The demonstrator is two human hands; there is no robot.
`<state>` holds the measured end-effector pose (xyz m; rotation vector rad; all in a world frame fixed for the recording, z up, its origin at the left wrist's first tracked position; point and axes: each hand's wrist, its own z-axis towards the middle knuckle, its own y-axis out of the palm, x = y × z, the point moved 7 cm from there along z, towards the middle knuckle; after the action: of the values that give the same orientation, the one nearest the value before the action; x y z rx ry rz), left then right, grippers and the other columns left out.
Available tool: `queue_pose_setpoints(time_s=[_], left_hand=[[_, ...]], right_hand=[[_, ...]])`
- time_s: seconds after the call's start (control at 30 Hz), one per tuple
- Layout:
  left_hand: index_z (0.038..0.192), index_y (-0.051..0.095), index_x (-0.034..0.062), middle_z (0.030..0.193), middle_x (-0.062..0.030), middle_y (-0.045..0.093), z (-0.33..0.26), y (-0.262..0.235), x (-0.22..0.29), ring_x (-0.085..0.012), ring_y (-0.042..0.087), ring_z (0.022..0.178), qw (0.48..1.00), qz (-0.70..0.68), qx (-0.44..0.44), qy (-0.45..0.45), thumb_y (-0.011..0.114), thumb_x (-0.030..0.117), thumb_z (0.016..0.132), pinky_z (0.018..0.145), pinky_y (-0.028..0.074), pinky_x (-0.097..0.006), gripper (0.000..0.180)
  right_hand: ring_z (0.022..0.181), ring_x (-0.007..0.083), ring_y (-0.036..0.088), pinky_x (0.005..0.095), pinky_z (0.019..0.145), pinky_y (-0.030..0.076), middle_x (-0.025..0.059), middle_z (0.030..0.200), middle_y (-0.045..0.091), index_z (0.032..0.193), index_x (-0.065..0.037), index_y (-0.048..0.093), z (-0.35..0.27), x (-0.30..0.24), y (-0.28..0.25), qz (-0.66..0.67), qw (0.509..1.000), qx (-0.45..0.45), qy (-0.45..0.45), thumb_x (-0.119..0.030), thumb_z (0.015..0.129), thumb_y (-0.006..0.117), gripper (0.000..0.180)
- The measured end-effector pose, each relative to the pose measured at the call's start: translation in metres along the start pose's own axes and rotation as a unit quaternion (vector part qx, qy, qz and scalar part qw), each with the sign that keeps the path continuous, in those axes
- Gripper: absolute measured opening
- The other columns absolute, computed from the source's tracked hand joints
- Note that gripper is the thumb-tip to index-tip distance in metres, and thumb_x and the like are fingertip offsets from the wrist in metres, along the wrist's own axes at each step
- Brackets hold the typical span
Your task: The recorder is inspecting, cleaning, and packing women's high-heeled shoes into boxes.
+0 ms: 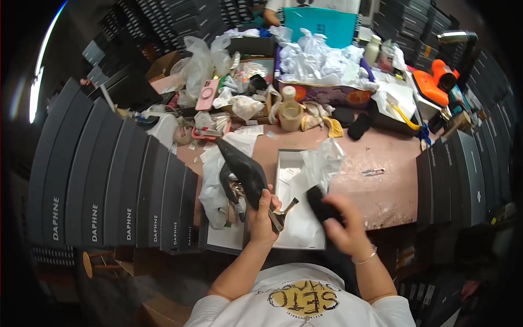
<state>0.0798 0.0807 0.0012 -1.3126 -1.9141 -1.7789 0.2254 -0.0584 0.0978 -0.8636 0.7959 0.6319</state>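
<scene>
My left hand point(262, 220) is closed around a black pointed high-heeled shoe point(249, 173), its toe pointing up and to the left and its heel toward the right. In my right hand point(347, 226) is a black oblong pad point(321, 204), just right of the shoe; whether it is a brush or a sponge cannot be made out. A second dark shoe point(234, 188) lies partly hidden behind the held one, over white wrapping point(213, 191). Below both hands sits an open shoebox point(280, 158) with white tissue paper point(324, 163) in it.
Upright grey shoeboxes point(122, 185) line the left side, with more point(463, 174) on the right. Thread snips point(373, 171) lie on the pink tabletop point(381, 196). Behind are a bottle point(290, 115), a pink phone point(207, 95), crumpled paper point(318, 62) and an orange tool point(430, 87). Another person's hand point(271, 17) shows at the back.
</scene>
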Motion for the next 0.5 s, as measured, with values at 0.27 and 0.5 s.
queue_pose_setpoints(time_s=[0.27, 0.5], left_hand=[[0.105, 0.05, 0.005, 0.067, -0.0025, 0.044, -0.004, 0.01, 0.034, -0.0123, 0.045, 0.064, 0.98, -0.156, -0.071, -0.103, 0.057, 0.044, 0.092, 0.06, 0.04, -0.024, 0.042], [0.111, 0.048, 0.0031, 0.072, -0.0025, 0.046, -0.022, 0.01, 0.015, -0.013, 0.048, 0.066, 0.94, -0.246, -0.129, -0.198, 0.061, 0.048, 0.088, 0.059, 0.043, -0.024, 0.052]], right_hand=[[0.076, 0.024, 0.059, 0.0343, 0.063, 0.051, 0.0091, 0.093, 0.055, 0.118, -0.005, 0.061, -0.055, 0.005, 0.097, -0.117, 0.982, -0.142, -0.031, -0.003, 0.07, 0.066, 0.049], [0.068, 0.0224, 0.055, 0.0337, 0.06, 0.048, 0.0059, 0.089, 0.054, 0.114, -0.008, 0.066, -0.003, -0.059, 0.095, -0.04, 0.972, -0.051, -0.224, 0.001, 0.063, 0.067, 0.052]])
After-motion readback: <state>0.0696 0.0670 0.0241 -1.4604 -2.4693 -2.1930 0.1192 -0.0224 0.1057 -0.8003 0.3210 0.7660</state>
